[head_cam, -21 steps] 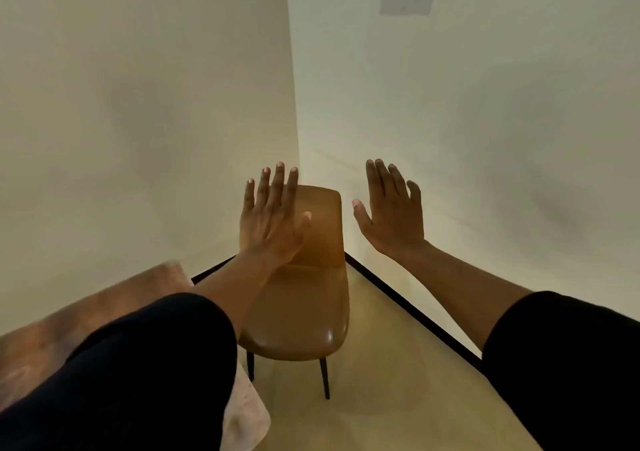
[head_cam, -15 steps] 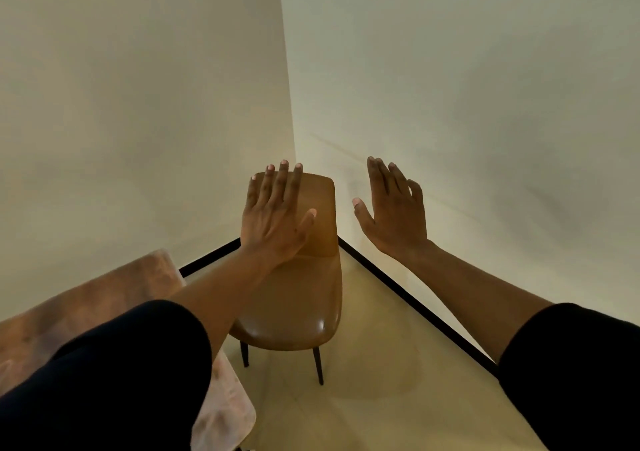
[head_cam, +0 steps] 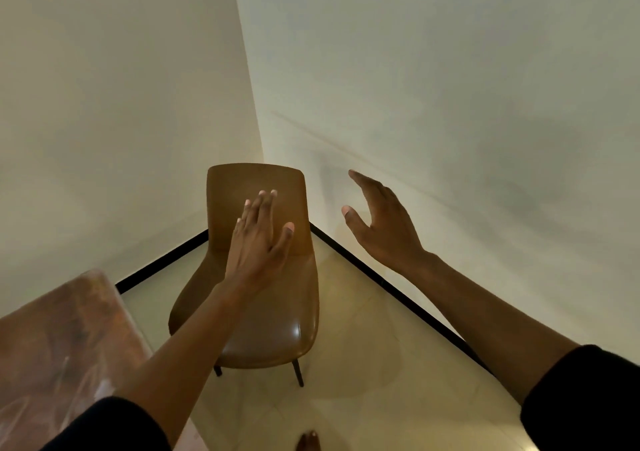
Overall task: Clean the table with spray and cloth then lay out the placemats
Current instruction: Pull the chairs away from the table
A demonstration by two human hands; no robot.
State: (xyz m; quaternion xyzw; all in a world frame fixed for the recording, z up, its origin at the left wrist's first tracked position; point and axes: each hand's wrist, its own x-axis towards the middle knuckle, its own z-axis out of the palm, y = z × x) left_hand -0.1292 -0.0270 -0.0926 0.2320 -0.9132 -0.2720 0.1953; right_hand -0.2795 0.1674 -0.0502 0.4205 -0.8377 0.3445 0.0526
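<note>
reaching with my left hand (head_cam: 258, 243) and right hand (head_cam: 384, 224) both spread and holding nothing over the brown chair (head_cam: 263, 312), i see the table (head_cam: 62, 340) only at lower left, spray and cloth seemingly out of view, so i risk bumping the chair.

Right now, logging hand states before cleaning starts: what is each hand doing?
Left hand: open, fingers straight, holding nothing, in front of the chair.
Right hand: open, fingers relaxed, holding nothing.
</note>
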